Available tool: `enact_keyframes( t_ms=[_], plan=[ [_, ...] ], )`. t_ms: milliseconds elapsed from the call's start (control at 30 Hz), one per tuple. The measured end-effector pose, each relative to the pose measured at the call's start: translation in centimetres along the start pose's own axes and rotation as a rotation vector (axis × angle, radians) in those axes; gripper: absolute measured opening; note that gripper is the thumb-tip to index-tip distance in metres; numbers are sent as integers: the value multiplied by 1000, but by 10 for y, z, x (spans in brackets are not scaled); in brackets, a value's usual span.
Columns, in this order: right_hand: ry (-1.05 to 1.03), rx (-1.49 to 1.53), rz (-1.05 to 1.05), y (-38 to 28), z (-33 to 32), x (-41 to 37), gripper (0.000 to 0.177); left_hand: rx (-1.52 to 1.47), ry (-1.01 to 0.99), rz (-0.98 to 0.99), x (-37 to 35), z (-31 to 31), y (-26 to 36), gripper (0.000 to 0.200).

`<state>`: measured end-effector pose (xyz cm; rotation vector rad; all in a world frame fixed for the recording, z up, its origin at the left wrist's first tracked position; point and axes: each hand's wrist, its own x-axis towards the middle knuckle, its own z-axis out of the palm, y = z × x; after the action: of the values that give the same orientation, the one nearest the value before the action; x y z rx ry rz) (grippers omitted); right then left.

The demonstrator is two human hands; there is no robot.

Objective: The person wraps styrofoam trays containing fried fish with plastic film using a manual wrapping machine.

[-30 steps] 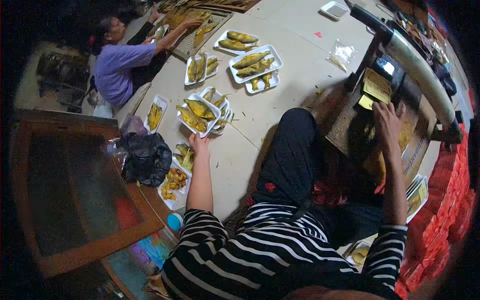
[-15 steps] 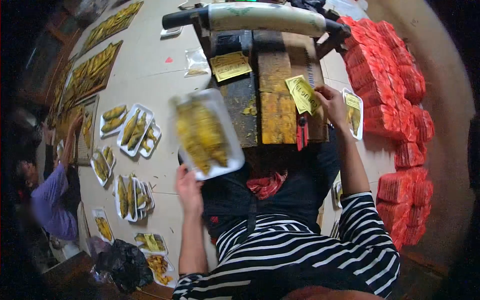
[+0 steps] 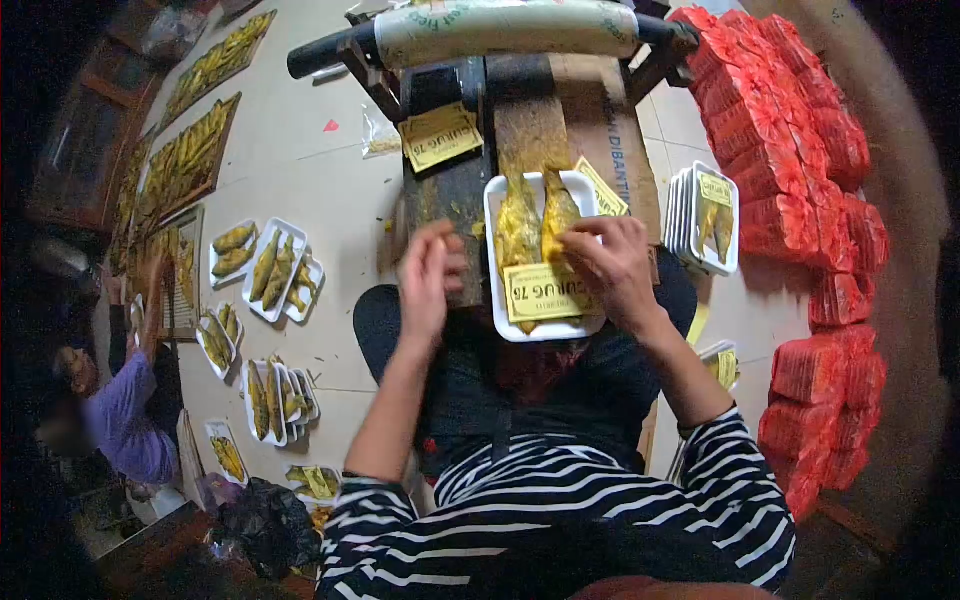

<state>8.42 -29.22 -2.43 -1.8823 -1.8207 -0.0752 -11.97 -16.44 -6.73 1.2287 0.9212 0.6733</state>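
A white foam tray (image 3: 493,300) lies on the wooden board (image 3: 530,120) in front of me, holding two yellow fish (image 3: 518,222). A yellow paper label (image 3: 540,291) printed "CURUG 75" lies across the lower part of the fish. My right hand (image 3: 618,268) reaches over the tray's right side, its bent fingers closed at the right-hand fish. To the left of the tray, apart from it, my left hand (image 3: 428,285) hangs with loosely curled fingers, slightly blurred and holding nothing. More labels (image 3: 442,138) lie at the board's upper left, and others (image 3: 600,188) stick out behind the tray.
A wrap-film roll (image 3: 510,32) spans the far end. Wrapped trays (image 3: 705,218) are stacked at the right, beside red-bagged stacks (image 3: 790,180). Fish trays (image 3: 275,270) stand on the left floor. Another person in a purple top (image 3: 130,410) sits far left, near fish racks.
The fish tray has moved from my left hand onto the board. My left hand has let go. My right hand has left the label pile, and one label now lies on the fish.
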Motion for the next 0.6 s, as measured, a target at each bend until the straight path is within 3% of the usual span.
enact_keyframes(
  t_ms=[100, 167, 233, 300, 333, 367, 433, 533, 600],
  plan=[
    [242, 257, 277, 12, 0, 5, 23, -127, 92, 185, 95, -4, 22, 31],
    [310, 322, 322, 32, 1, 10, 23, -415, 116, 174, 157, 14, 39, 32],
    [366, 501, 423, 41, 0, 23, 29, -339, 28, 120, 223, 24, 42, 27],
    [436, 658, 447, 66, 12, 37, 36, -396, 115, -31, 255, 35, 55, 18],
    [470, 737, 459, 79, 18, 46, 39, -398, 61, 4, 266, 33, 59, 22],
    [478, 815, 503, 91, 21, 55, 43, -414, 140, 141, 269, 37, 52, 21],
    [490, 979, 582, 114, 27, 81, 50, -219, 238, 184, 279, 28, 31, 20],
    [673, 1142, 503, 159, 59, 126, 60, -312, 147, 217, 237, 20, 39, 16],
    [639, 1154, 482, 180, 73, 150, 54, -437, 67, 212, 216, 17, 56, 15]
  ],
)
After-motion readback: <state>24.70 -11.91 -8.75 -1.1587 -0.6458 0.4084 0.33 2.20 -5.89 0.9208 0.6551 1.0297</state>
